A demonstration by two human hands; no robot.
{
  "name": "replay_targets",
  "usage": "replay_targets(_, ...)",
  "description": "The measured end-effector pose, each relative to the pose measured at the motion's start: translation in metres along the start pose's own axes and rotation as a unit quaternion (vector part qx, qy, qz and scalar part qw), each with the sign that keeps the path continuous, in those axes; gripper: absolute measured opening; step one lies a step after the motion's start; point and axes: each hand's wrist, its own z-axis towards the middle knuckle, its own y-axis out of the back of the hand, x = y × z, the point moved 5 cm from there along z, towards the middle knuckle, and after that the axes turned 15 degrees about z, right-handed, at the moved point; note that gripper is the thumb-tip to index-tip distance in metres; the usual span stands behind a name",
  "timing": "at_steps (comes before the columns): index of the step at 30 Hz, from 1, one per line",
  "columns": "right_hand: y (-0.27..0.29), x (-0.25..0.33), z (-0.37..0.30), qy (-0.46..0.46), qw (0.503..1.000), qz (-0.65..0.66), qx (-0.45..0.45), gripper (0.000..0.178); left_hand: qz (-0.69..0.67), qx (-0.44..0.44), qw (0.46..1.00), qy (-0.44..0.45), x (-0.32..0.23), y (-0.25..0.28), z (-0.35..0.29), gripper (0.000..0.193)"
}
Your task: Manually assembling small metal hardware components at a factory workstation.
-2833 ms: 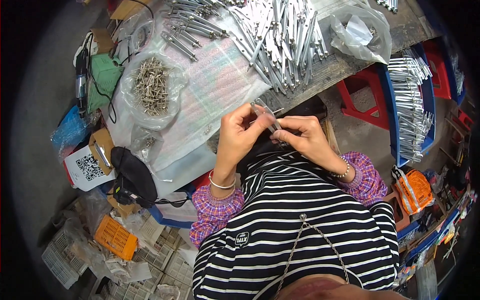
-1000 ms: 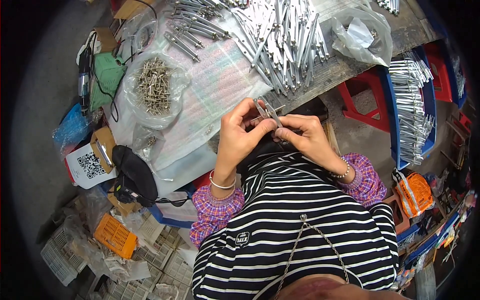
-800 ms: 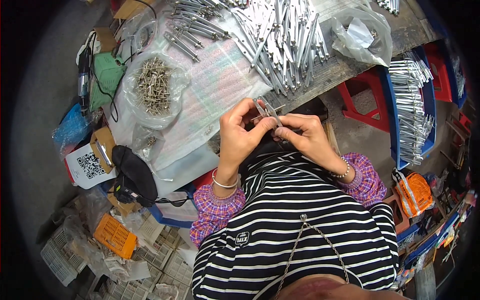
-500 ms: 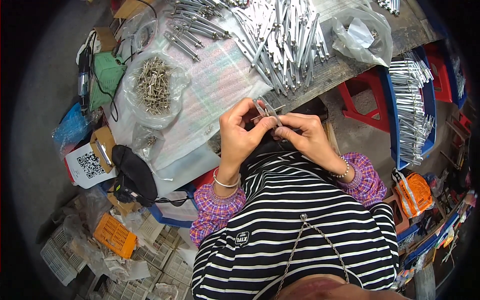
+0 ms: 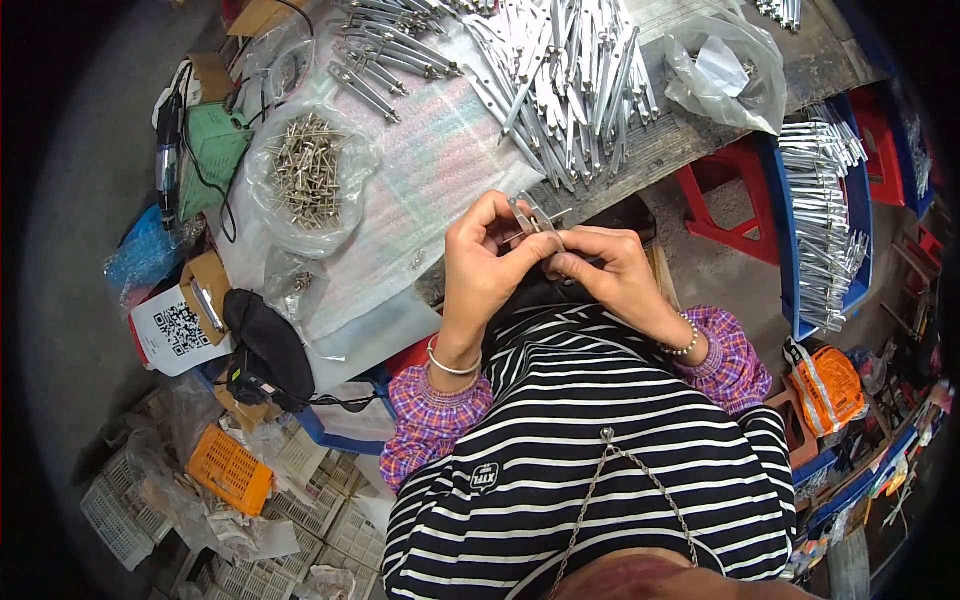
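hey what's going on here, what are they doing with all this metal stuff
A person is handling small, flat metal pieces in front of a bench, using both bare hands. The left hand pinches them, and the right hand closes in at their near end. A thin metal pin sticks out sideways. Loose silvery strips lie piled on the bench, an open clear bag there holds metal pins, and a blue tray to the right holds more strips.
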Motion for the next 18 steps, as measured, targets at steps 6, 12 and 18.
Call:
replay_targets(6,0.001,-0.003,0.0,-0.033,0.998,0.061,-0.01,0.014,-0.029,0.001,0.999,0.017,-0.003,-0.001,-0.001,0.02)
replay_targets(12,0.002,-0.001,0.0,-0.007,1.0,0.015,-0.003,0.014,0.052,-0.005,0.998,-0.017,0.004,0.004,-0.002,0.019)
replay_targets(18,0.001,-0.001,0.0,-0.01,1.0,0.021,-0.004,0.013,0.155,-0.007,0.988,-0.027,0.007,0.008,-0.002,0.013)
